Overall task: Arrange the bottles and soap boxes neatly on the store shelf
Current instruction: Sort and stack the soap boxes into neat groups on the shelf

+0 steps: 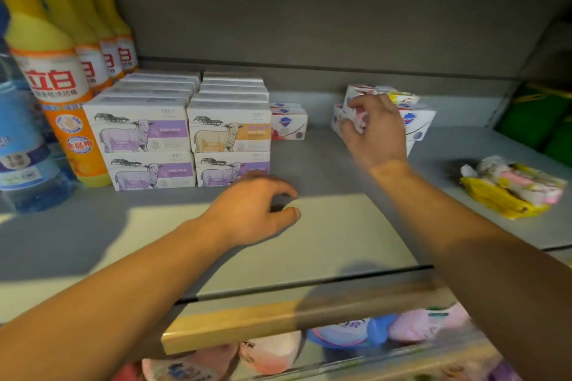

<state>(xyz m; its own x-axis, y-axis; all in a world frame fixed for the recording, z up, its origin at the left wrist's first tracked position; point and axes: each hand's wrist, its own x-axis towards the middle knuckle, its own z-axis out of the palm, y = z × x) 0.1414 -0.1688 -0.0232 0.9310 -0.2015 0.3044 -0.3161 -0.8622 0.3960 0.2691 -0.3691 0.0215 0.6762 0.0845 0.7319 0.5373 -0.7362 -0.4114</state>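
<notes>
Yellow and orange bottles (62,83) stand in a row at the shelf's left, next to blue bottles (21,145). Beside them sit two stacked columns of sheep-print soap boxes (185,130). Small white soap boxes (289,124) lie right of those. Further right is a loose pile of white soap boxes (414,120). My right hand (376,133) reaches into that pile and grips a white and pink soap box (356,111). My left hand (257,210) hovers over the grey shelf (325,164), fingers loosely curled, holding nothing.
A crumpled yellow and pink packet (513,185) lies at the shelf's right. Green packages (538,120) fill the far right bay. A wooden strip (278,322) edges the shelf front, with pink and blue bags (387,331) on the level below.
</notes>
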